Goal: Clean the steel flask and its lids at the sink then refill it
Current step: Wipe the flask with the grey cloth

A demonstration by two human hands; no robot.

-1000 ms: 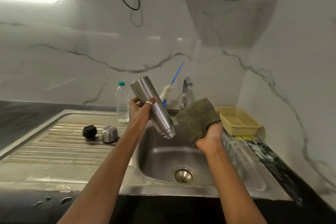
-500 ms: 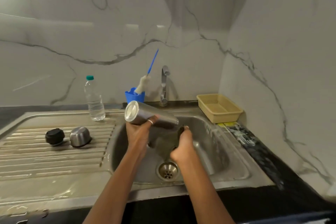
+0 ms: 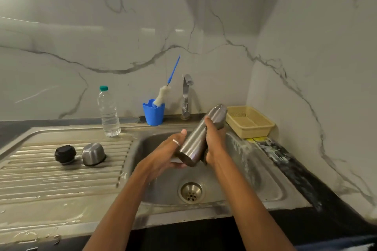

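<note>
Silver flask [image 3: 201, 134], apparently dark-grey cloth [image 3: 204, 156]

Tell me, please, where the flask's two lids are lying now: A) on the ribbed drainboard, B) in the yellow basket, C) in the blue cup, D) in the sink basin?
A: the black lid and the steel cap sit side by side on the ribbed drainboard, left of the basin.
</note>
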